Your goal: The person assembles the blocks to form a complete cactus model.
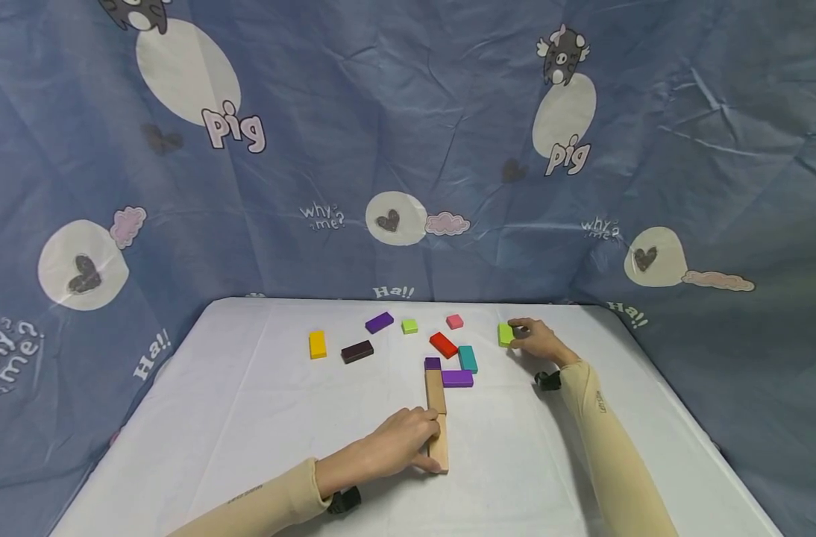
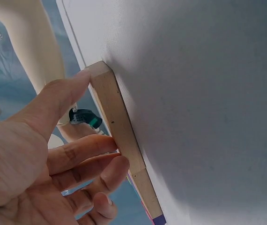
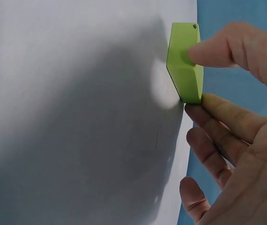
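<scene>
Two plain wooden blocks lie end to end on the white table. My left hand (image 1: 408, 440) holds the nearer wooden block (image 1: 439, 447), thumb at its near end and fingertips along its side, as the left wrist view shows of this block (image 2: 110, 103). The farther wooden block (image 1: 435, 391) meets a small dark purple block (image 1: 432, 363) at its far end. A purple block (image 1: 458, 379) lies crosswise at their right. At the far right, my right hand (image 1: 538, 341) pinches a lime green block (image 1: 505, 335) between thumb and fingers. In the right wrist view the green block (image 3: 184, 61) touches the table.
Beyond the row lie a teal block (image 1: 468, 359), a red block (image 1: 444, 344), a pink block (image 1: 454, 321) and a small green block (image 1: 409, 326). Farther left are purple (image 1: 380, 322), dark brown (image 1: 357, 351) and yellow (image 1: 317, 344) blocks. A blue printed cloth (image 1: 408, 149) hangs behind.
</scene>
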The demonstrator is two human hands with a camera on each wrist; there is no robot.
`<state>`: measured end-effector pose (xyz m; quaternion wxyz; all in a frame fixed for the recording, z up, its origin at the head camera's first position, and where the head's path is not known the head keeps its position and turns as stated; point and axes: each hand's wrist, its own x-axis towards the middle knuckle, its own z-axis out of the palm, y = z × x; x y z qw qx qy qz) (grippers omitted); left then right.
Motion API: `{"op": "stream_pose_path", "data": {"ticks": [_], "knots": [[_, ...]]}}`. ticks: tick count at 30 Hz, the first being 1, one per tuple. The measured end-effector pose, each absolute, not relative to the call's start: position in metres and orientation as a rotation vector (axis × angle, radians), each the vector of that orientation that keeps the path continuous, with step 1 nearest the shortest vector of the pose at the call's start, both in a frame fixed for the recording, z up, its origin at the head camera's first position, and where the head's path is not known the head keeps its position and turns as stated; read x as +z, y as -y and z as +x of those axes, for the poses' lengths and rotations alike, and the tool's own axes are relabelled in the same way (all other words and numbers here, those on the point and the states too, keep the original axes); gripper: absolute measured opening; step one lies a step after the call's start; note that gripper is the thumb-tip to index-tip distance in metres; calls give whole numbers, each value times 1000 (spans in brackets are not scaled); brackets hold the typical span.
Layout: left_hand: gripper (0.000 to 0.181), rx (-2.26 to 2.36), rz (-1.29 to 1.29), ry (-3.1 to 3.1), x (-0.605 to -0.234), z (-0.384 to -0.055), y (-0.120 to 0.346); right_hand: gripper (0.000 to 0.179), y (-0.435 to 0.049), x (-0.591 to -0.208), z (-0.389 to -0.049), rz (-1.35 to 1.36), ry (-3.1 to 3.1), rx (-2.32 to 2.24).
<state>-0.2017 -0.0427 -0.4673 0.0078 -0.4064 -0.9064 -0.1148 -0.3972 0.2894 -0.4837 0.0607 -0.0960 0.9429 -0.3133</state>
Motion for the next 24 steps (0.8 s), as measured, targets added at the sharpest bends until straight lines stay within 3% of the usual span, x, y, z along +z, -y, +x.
{"op": "stream_pose_path", "data": {"ticks": [24], "knots": [[41,-331,-1282,2817,-464,-200,44,57,-222,-488,-414,-414,-2753,-1017]]}}
